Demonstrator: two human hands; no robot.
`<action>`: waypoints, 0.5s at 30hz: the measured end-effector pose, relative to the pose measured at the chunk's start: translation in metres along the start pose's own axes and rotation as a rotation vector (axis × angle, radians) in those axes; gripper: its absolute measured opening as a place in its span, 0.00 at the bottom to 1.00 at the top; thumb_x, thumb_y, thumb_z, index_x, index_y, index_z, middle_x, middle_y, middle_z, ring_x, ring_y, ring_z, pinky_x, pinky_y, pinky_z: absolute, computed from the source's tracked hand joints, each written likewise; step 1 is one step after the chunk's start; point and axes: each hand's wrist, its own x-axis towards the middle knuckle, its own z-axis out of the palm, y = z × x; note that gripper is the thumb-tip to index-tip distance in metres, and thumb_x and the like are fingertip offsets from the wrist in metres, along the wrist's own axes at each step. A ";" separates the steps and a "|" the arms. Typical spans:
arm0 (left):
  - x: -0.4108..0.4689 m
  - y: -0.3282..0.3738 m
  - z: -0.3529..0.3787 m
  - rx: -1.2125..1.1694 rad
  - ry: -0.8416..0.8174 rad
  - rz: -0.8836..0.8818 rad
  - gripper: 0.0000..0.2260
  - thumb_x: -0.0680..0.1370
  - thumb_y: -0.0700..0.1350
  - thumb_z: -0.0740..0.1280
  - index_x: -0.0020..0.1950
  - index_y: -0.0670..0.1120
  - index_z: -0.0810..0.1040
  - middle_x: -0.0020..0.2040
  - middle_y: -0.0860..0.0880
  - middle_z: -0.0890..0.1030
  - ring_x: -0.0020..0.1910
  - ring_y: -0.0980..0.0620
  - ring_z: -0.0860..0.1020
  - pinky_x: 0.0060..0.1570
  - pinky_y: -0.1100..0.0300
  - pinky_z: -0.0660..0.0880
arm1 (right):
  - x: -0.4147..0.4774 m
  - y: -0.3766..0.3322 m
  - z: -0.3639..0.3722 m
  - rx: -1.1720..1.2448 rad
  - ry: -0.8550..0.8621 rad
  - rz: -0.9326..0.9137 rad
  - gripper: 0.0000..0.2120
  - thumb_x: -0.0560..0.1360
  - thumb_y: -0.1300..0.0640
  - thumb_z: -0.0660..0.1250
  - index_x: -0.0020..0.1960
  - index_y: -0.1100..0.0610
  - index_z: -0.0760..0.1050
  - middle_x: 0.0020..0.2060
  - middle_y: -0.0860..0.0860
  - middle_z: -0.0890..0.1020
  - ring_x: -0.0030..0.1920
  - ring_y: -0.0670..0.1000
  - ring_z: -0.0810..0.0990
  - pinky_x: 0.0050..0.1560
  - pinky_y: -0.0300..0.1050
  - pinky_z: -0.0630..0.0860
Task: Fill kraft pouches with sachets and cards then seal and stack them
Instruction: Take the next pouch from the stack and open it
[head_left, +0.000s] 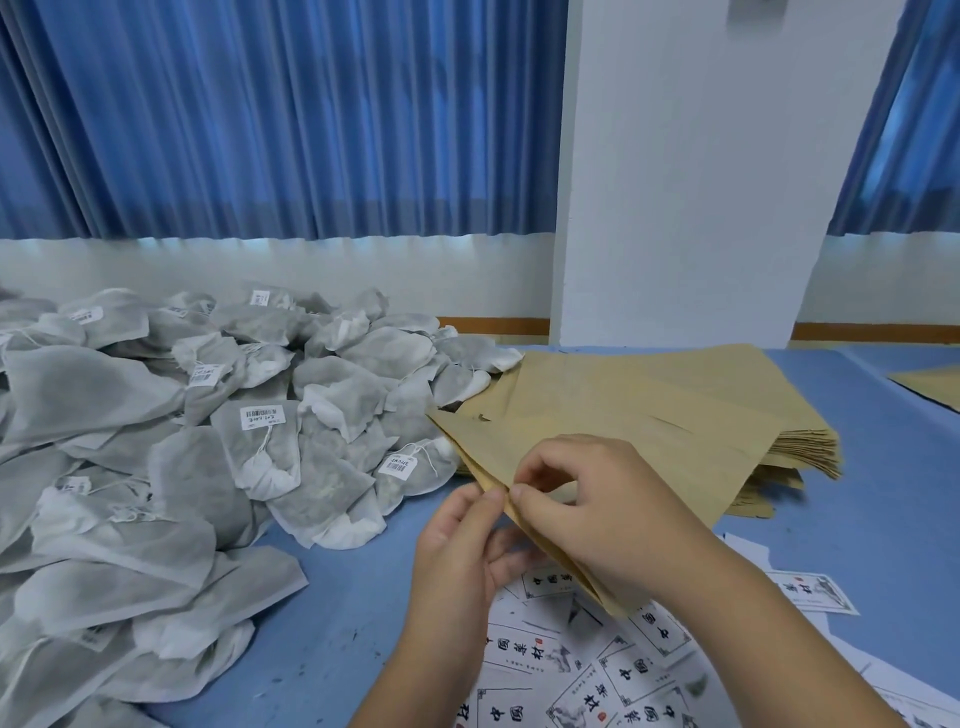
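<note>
A kraft pouch (639, 447) is held above the blue table, both hands at its near edge. My left hand (462, 545) pinches that edge from the left between thumb and fingers. My right hand (597, 514) pinches the same edge from the right, fingertips nearly meeting the left ones. Under the pouch lies a stack of flat kraft pouches (795, 447). A big heap of grey-white sachets (197, 431) with strings and barcode labels covers the left of the table. Printed cards (587, 675) with black characters lie spread below my hands.
The blue table (883, 499) shows to the right. Another kraft pouch (935, 387) lies at the far right edge. A white pillar (701, 182) and blue curtains (260, 114) stand behind the table.
</note>
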 end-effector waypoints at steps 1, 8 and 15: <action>0.000 0.000 -0.001 0.007 0.010 0.003 0.03 0.74 0.42 0.69 0.42 0.43 0.80 0.47 0.38 0.83 0.42 0.46 0.83 0.38 0.58 0.79 | 0.000 0.000 0.000 -0.020 -0.009 -0.013 0.04 0.70 0.50 0.67 0.40 0.50 0.78 0.39 0.43 0.80 0.44 0.42 0.78 0.47 0.46 0.76; 0.005 -0.001 -0.002 -0.066 0.043 -0.021 0.08 0.74 0.33 0.62 0.51 0.42 0.73 0.47 0.40 0.72 0.47 0.43 0.70 0.38 0.54 0.76 | -0.002 -0.006 0.005 -0.194 -0.083 -0.090 0.12 0.70 0.41 0.63 0.44 0.48 0.76 0.42 0.42 0.77 0.44 0.43 0.76 0.47 0.45 0.74; 0.005 0.001 -0.003 -0.092 0.057 -0.040 0.08 0.67 0.45 0.72 0.41 0.41 0.80 0.40 0.39 0.77 0.38 0.47 0.79 0.35 0.55 0.79 | 0.000 -0.003 0.006 -0.170 -0.088 -0.054 0.15 0.66 0.37 0.68 0.46 0.46 0.76 0.42 0.40 0.76 0.45 0.42 0.76 0.48 0.46 0.75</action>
